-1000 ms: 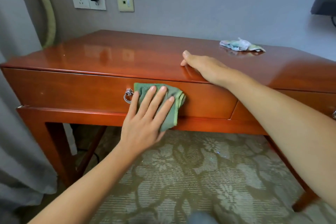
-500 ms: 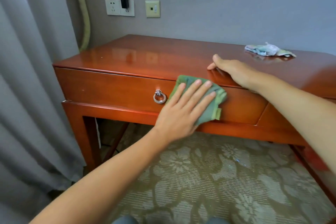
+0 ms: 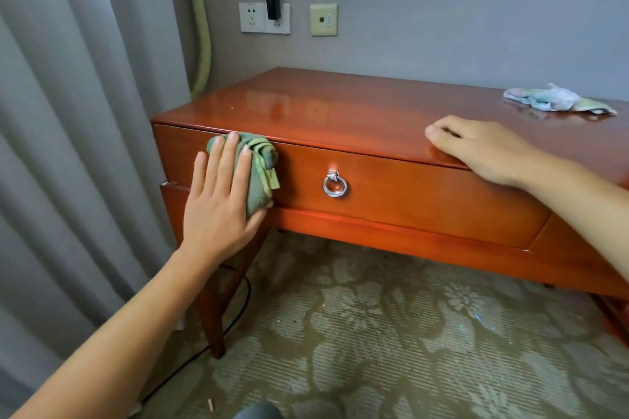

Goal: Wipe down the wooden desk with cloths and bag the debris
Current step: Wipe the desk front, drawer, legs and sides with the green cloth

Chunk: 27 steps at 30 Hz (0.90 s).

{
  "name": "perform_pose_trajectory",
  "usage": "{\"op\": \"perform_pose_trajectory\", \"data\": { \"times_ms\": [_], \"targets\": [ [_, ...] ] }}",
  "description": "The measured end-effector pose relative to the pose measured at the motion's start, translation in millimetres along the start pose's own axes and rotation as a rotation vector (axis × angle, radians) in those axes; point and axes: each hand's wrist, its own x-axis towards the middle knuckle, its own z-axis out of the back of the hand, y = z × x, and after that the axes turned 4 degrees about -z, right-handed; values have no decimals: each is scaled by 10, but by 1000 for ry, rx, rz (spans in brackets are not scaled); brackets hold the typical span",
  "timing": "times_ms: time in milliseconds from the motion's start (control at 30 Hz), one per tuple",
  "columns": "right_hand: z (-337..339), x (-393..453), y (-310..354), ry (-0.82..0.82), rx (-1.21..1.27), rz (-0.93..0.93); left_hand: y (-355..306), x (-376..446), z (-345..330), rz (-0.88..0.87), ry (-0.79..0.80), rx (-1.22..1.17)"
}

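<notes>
My left hand [image 3: 218, 201] lies flat on a bunched green cloth [image 3: 262, 163] and presses it against the left end of the drawer front of the glossy red-brown wooden desk [image 3: 340, 105]. The cloth sits left of the drawer's metal ring pull [image 3: 335, 186]. My right hand [image 3: 483, 148] rests palm down on the desk's front top edge, fingers curled, holding nothing. A crumpled pale cloth with a white wad [image 3: 554, 100] lies at the back right of the desk top.
Grey curtains [image 3: 68, 146] hang close to the desk's left end. Wall sockets with a black plug and cable [image 3: 272, 8] sit above the desk. A black cable [image 3: 235, 309] runs on the patterned carpet by the left leg. Small crumbs dot the carpet [image 3: 374, 333].
My left hand slid the green cloth leftward along the drawer front, from right of the ring pull to the drawer's left end. The view shifted; my right hand stayed on the desk edge.
</notes>
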Motion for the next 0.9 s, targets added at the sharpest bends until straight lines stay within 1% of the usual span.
{"op": "perform_pose_trajectory", "data": {
  "times_ms": [100, 167, 233, 300, 400, 467, 533, 600, 667, 700, 733, 833, 867, 900],
  "targets": [
    [29, -70, 134, -78, -238, 78, -292, 58, -30, 130, 6, -107],
    [0, -78, 341, -101, -310, 165, -570, 113, -55, 186, 1, -164],
    [-136, -18, 717, -64, -312, 235, -700, 125, -103, 174, -7, -187],
    [-356, 123, 1192, -6, -303, 293, -665, 99, -141, 139, -15, -202],
    [-606, 318, 1742, 48, -293, 373, -427, 42, -170, 39, 1, -192],
    [-666, 382, 1844, 46, -281, 388, -137, -28, -193, 32, 21, -156],
    [-696, 384, 1836, 29, -304, 387, 249, -96, -191, 139, 31, -141],
    [-720, 382, 1831, -4, -334, 388, 576, -140, -164, 372, 45, -205],
    [-714, 374, 1859, -19, -344, 380, 633, -81, -137, 581, 14, -286],
    [-704, 361, 1873, -22, -349, 378, 549, -35, -128, 610, -4, -293],
    [-698, 340, 1886, -27, -354, 374, 418, -11, -135, 553, -17, -290],
    [-687, 309, 1901, -35, -356, 356, 7, -54, -211, 76, -8, -253],
    [-683, 306, 1907, -30, -354, 350, -4, -63, -221, -13, 3, -243],
    [-680, 300, 1914, -26, -357, 346, 55, -54, -221, -59, 5, -234]
  ]
}}
